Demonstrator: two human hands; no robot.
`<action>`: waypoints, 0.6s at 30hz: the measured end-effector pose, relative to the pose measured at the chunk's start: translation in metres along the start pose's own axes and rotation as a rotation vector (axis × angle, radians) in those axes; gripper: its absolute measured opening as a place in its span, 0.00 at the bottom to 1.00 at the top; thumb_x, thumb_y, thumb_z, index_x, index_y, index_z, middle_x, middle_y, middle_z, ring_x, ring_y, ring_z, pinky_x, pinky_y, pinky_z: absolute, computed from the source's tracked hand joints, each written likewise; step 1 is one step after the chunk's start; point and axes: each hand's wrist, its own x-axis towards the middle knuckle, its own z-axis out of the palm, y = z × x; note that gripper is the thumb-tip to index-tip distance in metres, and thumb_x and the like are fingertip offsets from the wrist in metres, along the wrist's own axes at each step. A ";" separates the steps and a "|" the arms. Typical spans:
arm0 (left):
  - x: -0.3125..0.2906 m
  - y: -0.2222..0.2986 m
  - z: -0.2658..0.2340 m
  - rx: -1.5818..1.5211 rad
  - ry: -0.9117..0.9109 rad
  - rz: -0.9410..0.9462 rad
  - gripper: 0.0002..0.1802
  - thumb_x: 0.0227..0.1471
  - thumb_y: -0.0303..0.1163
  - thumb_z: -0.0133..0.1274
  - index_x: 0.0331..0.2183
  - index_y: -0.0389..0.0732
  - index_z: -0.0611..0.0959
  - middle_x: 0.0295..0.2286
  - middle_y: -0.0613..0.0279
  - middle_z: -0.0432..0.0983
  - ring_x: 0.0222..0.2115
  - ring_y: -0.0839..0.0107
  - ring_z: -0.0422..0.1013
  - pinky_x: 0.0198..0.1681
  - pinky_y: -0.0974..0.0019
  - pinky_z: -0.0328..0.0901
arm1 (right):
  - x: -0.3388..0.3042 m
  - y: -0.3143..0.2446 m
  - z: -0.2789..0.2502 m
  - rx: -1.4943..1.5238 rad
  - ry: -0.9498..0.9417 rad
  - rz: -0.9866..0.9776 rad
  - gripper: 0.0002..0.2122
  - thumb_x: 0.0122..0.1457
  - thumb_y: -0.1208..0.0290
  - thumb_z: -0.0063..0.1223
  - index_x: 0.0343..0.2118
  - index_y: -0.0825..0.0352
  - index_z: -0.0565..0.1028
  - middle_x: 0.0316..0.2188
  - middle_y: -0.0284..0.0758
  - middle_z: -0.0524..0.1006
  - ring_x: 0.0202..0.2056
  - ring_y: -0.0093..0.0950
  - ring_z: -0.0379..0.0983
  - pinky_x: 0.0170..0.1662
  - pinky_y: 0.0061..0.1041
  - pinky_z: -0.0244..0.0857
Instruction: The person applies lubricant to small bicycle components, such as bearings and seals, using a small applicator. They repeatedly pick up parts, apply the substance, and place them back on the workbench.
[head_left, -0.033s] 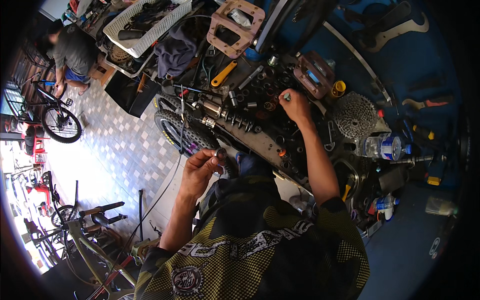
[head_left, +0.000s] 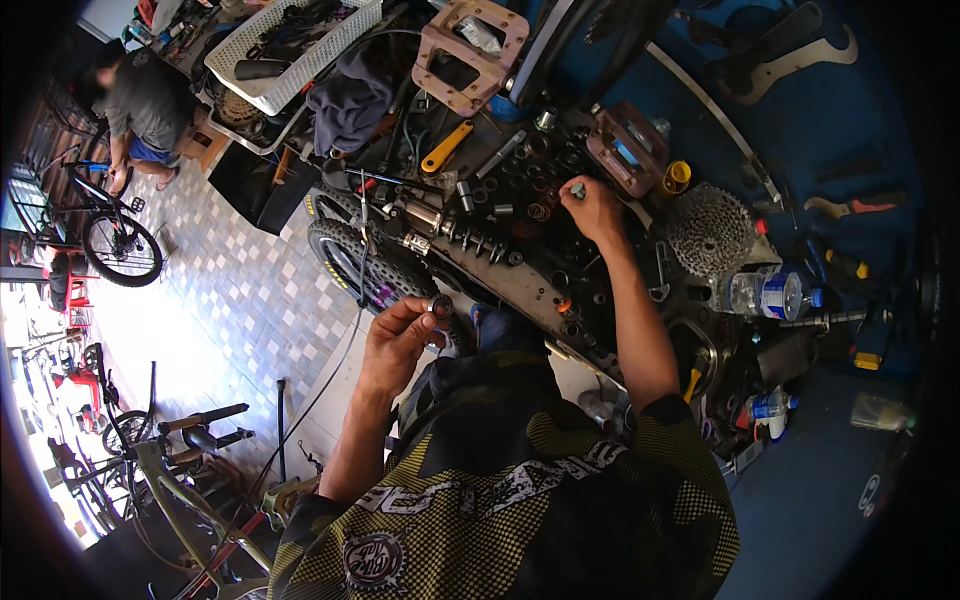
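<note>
A small round metal part (head_left: 439, 306) is being pinched between thumb and fingers of your left hand (head_left: 393, 345), left of the workbench (head_left: 528, 285). Your right hand (head_left: 597, 215) is grasping a small grey-green piece (head_left: 577, 190) among loose parts, while a silver cassette (head_left: 710, 231) is lying to its right.

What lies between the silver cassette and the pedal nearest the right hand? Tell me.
A yellow container sits between the silver cassette and that pedal, in the head view.
</note>
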 end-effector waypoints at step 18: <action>0.008 0.003 -0.008 0.023 0.010 -0.004 0.08 0.66 0.28 0.54 0.44 0.36 0.82 0.41 0.61 0.80 0.38 0.72 0.77 0.40 0.66 0.70 | 0.021 0.003 -0.005 0.140 -0.167 0.097 0.14 0.62 0.60 0.64 0.47 0.60 0.83 0.42 0.38 0.85 0.41 0.32 0.83 0.45 0.31 0.73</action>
